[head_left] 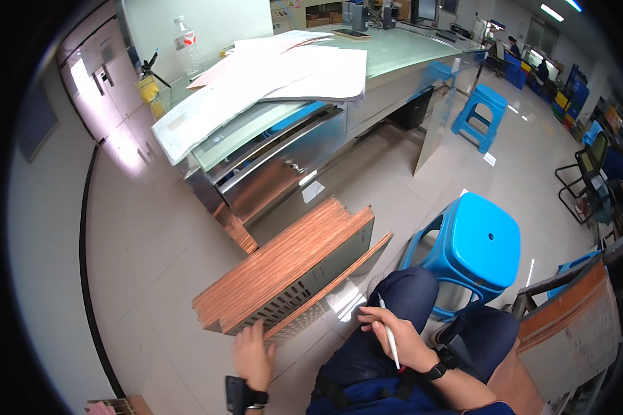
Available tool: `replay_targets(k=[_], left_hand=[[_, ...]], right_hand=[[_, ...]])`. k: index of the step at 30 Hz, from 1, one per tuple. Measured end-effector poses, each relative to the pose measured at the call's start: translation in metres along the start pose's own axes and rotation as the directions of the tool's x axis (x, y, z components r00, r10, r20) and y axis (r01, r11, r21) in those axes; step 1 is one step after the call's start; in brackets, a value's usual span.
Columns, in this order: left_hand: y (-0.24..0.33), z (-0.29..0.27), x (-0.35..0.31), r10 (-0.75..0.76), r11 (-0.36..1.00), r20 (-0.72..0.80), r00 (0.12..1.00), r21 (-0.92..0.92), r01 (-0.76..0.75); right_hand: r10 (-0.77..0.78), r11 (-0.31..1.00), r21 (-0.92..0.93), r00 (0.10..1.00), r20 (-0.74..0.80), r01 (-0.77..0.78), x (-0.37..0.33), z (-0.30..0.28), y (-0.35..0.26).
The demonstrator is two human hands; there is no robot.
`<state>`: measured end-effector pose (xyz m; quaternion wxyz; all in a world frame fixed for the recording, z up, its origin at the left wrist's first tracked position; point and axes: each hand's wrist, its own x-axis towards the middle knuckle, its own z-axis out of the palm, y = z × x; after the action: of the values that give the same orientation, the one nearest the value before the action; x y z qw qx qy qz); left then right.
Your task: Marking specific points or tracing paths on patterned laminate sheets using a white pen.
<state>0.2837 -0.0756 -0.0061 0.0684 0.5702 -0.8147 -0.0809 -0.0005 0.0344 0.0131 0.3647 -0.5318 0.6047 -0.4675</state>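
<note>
A thick stack of thin panels [284, 266] with coppery edges stands on edge on the floor. Its dark front face carries rows of light rectangular marks. One more panel [353, 270] leans slightly apart in front of it. My left hand [253, 356] reaches to the near lower end of the stack, fingers stretched and thumb apart; whether the fingertips touch a panel is unclear. Over my lap, my right hand [403, 340] is closed around a slim white pen [390, 337], held slanting between the fingers. Dark bands circle both wrists.
A blue plastic stool [484, 238] stands right of my knees, another [481, 117] farther back. Beyond the stack is a glass-topped desk [394, 59] with papers [291, 72], a bottle [185, 45] and a half-open metal drawer [277, 173]. Brown panels [574, 311] lean at right.
</note>
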Motion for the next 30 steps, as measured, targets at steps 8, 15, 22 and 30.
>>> replay_targets(k=[8,15,22,30], left_hand=[[-0.024,-0.012,-0.011,0.216,0.966,0.136,0.967,-0.173,-0.192],[0.091,-0.052,0.01,0.455,0.891,0.211,0.865,-0.106,-0.442],[0.121,-0.082,0.045,0.513,0.857,0.422,0.747,-0.208,-0.471],[-0.102,0.215,0.034,0.106,0.33,0.698,0.708,-0.696,0.638]], right_hand=[[-0.373,0.888,-0.248,0.922,0.098,0.386,0.012,0.013,0.002],[-0.437,0.718,-0.489,0.867,0.238,0.496,0.045,0.01,0.002],[-0.552,0.643,-0.417,0.766,0.329,0.642,0.07,-0.017,0.035],[-0.557,0.619,-0.369,0.719,0.416,0.693,0.083,-0.022,0.032]])
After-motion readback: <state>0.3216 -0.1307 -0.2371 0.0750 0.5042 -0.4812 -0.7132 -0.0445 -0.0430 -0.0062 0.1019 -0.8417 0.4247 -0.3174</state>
